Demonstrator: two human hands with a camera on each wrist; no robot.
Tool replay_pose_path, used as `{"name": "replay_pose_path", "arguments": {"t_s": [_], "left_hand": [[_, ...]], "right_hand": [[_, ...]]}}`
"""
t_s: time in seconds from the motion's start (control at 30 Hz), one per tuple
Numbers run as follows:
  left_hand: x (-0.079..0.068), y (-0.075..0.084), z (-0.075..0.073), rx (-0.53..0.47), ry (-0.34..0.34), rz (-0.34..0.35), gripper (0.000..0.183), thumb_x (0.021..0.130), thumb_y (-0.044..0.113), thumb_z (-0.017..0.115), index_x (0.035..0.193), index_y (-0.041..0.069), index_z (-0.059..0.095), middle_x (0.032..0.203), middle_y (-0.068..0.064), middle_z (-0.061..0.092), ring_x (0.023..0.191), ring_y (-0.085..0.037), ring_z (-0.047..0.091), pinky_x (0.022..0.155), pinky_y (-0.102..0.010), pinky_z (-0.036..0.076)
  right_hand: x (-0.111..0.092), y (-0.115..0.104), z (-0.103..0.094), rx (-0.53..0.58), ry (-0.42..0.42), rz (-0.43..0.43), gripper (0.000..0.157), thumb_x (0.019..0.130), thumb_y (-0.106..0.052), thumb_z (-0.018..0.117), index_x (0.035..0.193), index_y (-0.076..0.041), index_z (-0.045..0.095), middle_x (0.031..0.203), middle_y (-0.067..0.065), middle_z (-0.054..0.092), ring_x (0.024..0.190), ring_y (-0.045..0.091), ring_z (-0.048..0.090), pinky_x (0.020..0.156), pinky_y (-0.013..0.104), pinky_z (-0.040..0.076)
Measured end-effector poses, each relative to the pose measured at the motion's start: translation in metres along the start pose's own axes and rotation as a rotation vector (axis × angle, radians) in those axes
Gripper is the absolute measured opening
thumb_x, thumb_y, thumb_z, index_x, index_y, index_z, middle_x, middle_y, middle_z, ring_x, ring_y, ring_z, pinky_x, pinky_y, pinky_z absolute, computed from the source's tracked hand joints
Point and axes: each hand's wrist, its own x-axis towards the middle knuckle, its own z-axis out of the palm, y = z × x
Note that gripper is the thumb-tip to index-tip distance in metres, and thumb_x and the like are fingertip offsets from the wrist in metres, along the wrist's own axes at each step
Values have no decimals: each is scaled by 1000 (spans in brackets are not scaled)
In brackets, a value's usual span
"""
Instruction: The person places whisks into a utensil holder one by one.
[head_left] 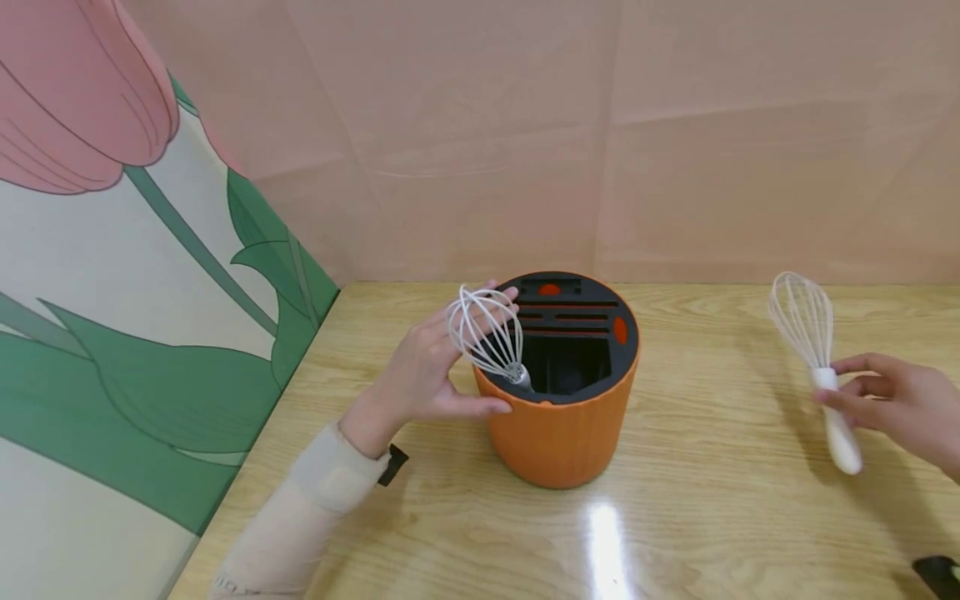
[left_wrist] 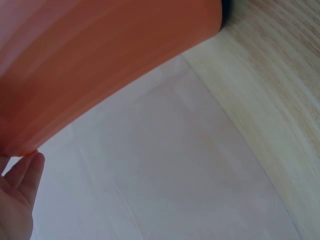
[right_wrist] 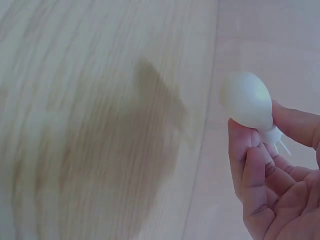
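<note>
An orange utensil holder [head_left: 558,446] with a black slotted top [head_left: 573,327] stands on the table. A whisk [head_left: 483,333] stands in it at the left, wires up, its handle mostly hidden inside. My left hand [head_left: 420,375] holds the holder's rim behind that whisk, thumb along the front, fingers over the left edge. In the left wrist view, fingertips [left_wrist: 31,172] meet the orange rim. At the right, my right hand [head_left: 892,400] pinches a second whisk [head_left: 825,379] by its white handle, wires upward, above the table. The right wrist view shows the rounded handle end [right_wrist: 247,100].
The light wood table [head_left: 712,500] runs back to a pinkish covered wall [head_left: 480,167]. On the left is a panel with a tulip print [head_left: 172,392]. A dark strap [head_left: 392,465] shows at the left wrist.
</note>
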Motion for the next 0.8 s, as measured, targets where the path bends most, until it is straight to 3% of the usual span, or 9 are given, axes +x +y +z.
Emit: {"name": "replay_pose_path", "arguments": {"t_s": [0.37,0.43,0.53,0.6,0.8], "left_hand": [[0,0,2,-3,10,6,86,87,73,52,139,4,53,148,-14,53,144,-31,43,120,-41,35],[0,0,2,-1,10,4,86,87,73,52,139,4,52,148,-14,53,144,-31,43,120,-41,35],[0,0,2,1,7,1,87,87,74,51,139,5,52,148,-14,53,144,-29,42,120,-40,35],[0,1,2,1,6,-1,87,87,74,51,139,5,52,148,-14,53,145,-29,41,120,-40,35],[0,0,1,-2,5,-6,87,87,74,51,139,4,53,148,-13,53,144,-31,43,120,-41,35]], "right_hand": [[3,-25,1,112,-63,71,54,97,-27,66,132,7,43,80,-31,63,69,-4,65,58,20,56],[3,-29,2,135,-67,67,43,97,-26,66,128,-2,48,80,-31,64,70,-3,65,59,20,56],[3,-33,3,186,-71,50,25,97,-23,66,117,-26,51,82,-30,65,72,-2,67,61,19,57],[3,-35,4,217,-73,38,29,97,-21,66,111,-38,47,84,-30,66,74,-2,68,62,19,57],[6,-47,6,279,-87,15,33,97,-16,65,113,-39,47,88,-29,67,77,-2,69,64,17,57]]}}
